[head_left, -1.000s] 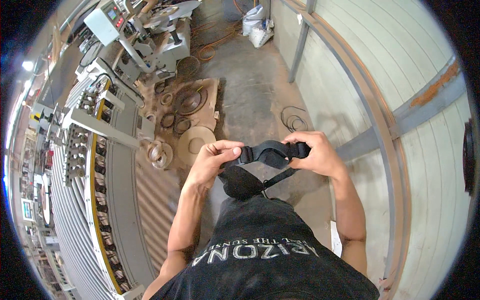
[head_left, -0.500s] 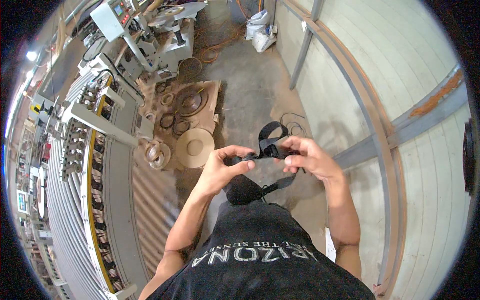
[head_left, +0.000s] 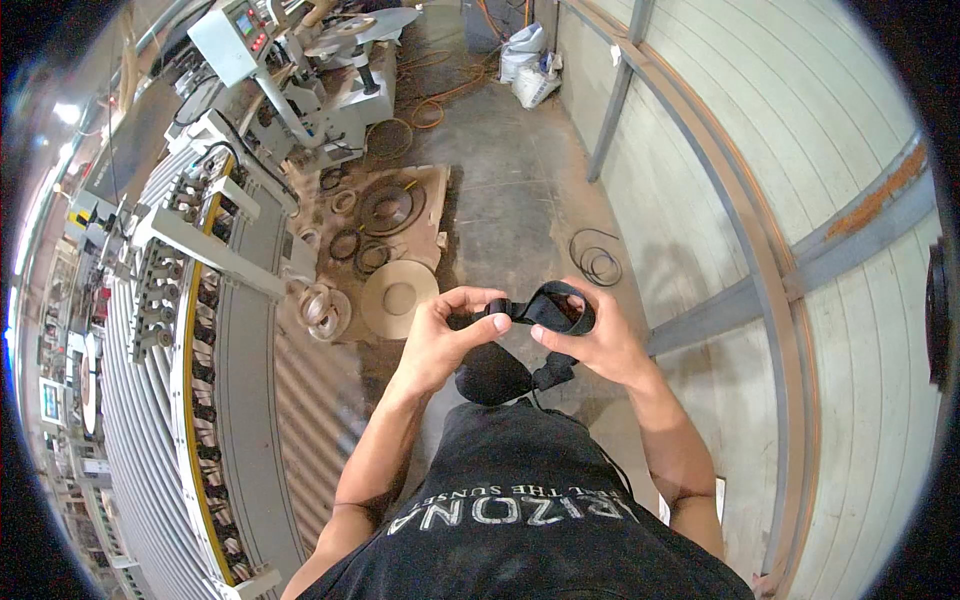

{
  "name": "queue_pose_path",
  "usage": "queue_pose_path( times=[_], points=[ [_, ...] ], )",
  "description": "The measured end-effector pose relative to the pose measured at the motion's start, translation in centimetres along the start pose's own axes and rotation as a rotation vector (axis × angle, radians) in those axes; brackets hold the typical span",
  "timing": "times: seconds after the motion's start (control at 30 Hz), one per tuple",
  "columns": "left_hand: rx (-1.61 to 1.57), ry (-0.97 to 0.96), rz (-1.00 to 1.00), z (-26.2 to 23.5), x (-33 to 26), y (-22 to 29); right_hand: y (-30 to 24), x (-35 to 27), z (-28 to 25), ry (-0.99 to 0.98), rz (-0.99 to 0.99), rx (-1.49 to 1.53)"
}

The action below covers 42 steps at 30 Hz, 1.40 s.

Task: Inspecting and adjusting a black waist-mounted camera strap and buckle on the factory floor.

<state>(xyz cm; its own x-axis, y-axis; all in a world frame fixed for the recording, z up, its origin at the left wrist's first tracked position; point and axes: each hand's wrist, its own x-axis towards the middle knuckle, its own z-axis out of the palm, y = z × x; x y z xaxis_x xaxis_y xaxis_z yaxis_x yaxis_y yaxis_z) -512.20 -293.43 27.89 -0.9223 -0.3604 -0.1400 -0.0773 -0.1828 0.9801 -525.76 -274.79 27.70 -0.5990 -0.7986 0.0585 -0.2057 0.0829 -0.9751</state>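
Observation:
A black strap (head_left: pixel 517 310) is stretched between my two hands in front of my waist. My left hand (head_left: pixel 437 335) pinches a dark, bunched part of it between thumb and fingers. At the other end, my right hand (head_left: pixel 607 338) grips a wide loop, with the thumb on the near edge and the fingers behind it. Just below hangs a rounded black pouch-like piece (head_left: pixel 493 375), with a shorter black band (head_left: pixel 555 372) beside it. Whether these pieces join the strap is hidden by my hands.
On the left runs a long grey machine (head_left: pixel 245 400) with a control box (head_left: pixel 228 42). Cardboard with several rings and a beige disc (head_left: pixel 398 298) lies ahead on the floor. A coiled cable (head_left: pixel 597 258) rests near the right-hand wall (head_left: pixel 690 180); white sacks (head_left: pixel 530 65) stand farther off.
The upright strap loop has come down and turned toward me, and my right hand now wraps its outer side. The lower band has drawn in closer. My left hand keeps its pinch.

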Motion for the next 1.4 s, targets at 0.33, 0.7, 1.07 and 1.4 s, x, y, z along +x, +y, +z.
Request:
queue_pose_path(
  times=[0.33, 0.7, 1.07, 1.4],
  points=[
    [0.226, -0.056, 0.02, -0.7, -1.0, 1.3, -0.7, -0.2, -1.2, -0.145, 0.093, 0.136],
    [0.23, -0.074, 0.072, -2.1, -2.7, 0.3, -2.3, -2.0, -1.2, -0.126, -0.053, -0.32],
    [-0.301, -0.086, -0.067, -1.9, -3.0, -4.3, -1.1, -3.0, 2.2, -0.012, -0.075, -0.398],
    [-0.264, -0.094, -0.115, -0.5, -2.8, -5.7, -0.1, -3.4, 3.9, 0.044, -0.087, -0.359]
  ],
)
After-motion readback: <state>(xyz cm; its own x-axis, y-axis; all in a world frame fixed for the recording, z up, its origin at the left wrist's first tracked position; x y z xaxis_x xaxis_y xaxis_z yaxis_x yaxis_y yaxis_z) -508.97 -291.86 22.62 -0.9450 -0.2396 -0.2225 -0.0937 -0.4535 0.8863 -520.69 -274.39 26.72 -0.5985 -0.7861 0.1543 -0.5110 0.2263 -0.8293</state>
